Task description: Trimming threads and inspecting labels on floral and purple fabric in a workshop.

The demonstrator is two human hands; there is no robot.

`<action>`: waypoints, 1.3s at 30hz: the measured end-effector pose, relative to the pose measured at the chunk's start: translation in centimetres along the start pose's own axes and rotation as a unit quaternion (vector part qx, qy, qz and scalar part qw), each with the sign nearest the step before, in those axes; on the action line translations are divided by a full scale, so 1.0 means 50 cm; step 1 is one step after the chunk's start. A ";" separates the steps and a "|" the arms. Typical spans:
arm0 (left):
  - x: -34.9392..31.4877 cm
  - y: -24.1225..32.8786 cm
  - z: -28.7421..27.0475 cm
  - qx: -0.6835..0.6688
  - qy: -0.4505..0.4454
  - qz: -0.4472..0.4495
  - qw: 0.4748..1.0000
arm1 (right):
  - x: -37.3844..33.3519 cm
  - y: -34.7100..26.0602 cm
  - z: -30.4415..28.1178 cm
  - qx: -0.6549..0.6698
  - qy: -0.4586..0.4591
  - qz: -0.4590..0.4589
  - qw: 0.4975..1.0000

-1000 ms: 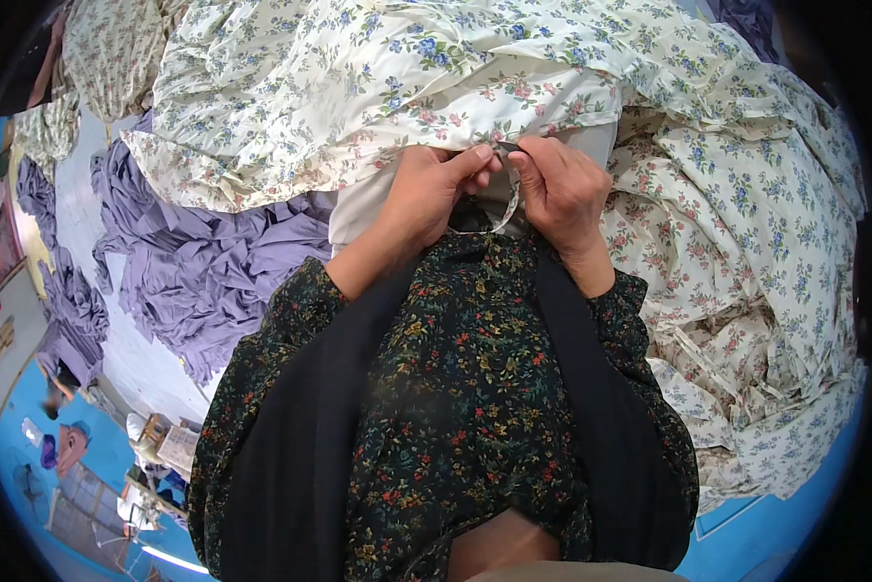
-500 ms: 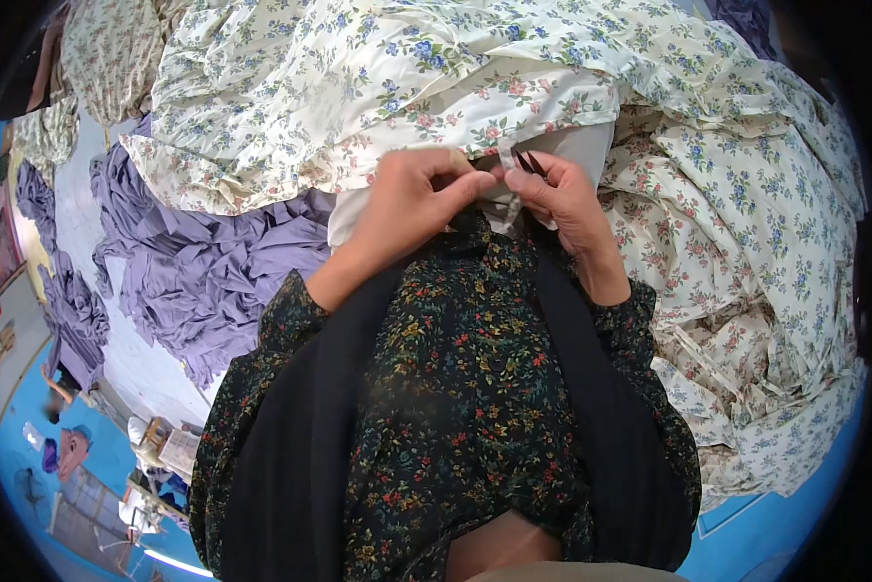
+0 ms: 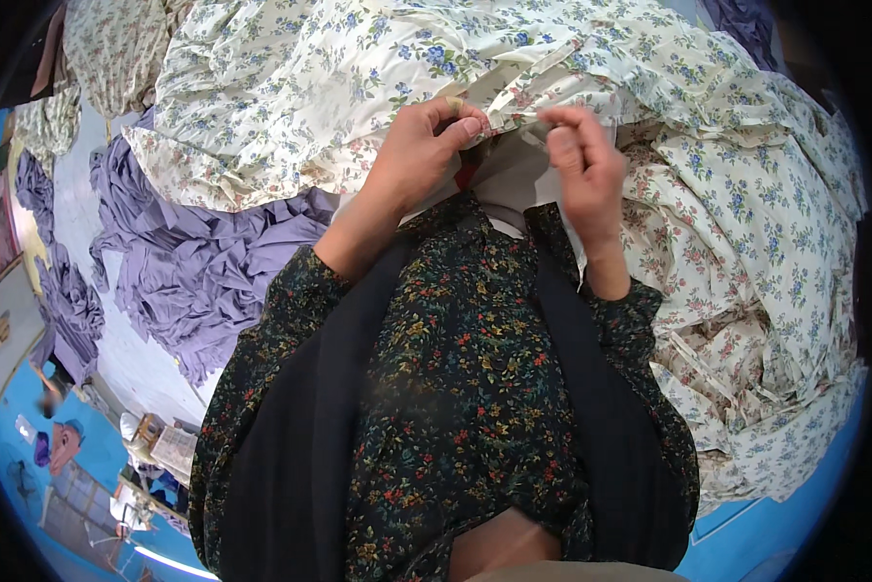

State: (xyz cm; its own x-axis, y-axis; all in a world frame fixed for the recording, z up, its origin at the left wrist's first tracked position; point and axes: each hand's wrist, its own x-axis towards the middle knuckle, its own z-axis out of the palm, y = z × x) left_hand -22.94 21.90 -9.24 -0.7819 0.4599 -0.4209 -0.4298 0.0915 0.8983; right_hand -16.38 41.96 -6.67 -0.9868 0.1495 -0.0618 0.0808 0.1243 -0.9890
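Note:
My left hand (image 3: 431,145) pinches the edge of a white floral cloth (image 3: 344,160) between thumb and fingers, in front of my chest. A narrow strip of the same cloth (image 3: 514,112) runs up and to the right from its fingertips. My right hand (image 3: 588,175) is raised to the right, apart from the left, its fingers curled in and slightly blurred. What it holds, if anything, is hidden; the black pointed snips do not show now. Below the hands hangs a plain white fabric (image 3: 518,175), close to my dark flowered top (image 3: 455,320).
Heaped cream cloth with blue flowers (image 3: 290,68) covers the far side, and more floral cloth (image 3: 737,252) is piled on the right. Crumpled purple cloth (image 3: 203,262) lies on a pale table (image 3: 126,320) at left. Beyond is a blue floor (image 3: 14,398).
Both hands have moved away from me and now stand farther apart. The right hand has drawn off to the right, its black snips no longer visible. The left hand keeps its pinch on the cloth.

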 end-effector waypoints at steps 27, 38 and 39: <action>0.038 0.010 0.000 -0.319 -0.088 -0.060 0.942 | -0.064 -0.020 -0.037 0.101 -0.088 0.320 0.938; 0.079 0.027 0.001 -0.441 -0.028 0.040 0.896 | -0.095 0.026 -0.054 0.169 -0.050 0.234 0.956; 0.071 0.030 0.010 -0.399 -0.049 0.062 0.914 | -0.095 0.024 -0.055 0.164 -0.044 0.246 0.954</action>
State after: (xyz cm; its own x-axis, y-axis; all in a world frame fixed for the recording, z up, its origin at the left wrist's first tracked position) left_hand -26.15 24.10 -9.31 -0.8192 0.5041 -0.2733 -0.5639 -0.6214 0.5439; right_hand -11.22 44.11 -7.20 -0.8495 0.0266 -0.5270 0.5037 -0.2565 -0.8249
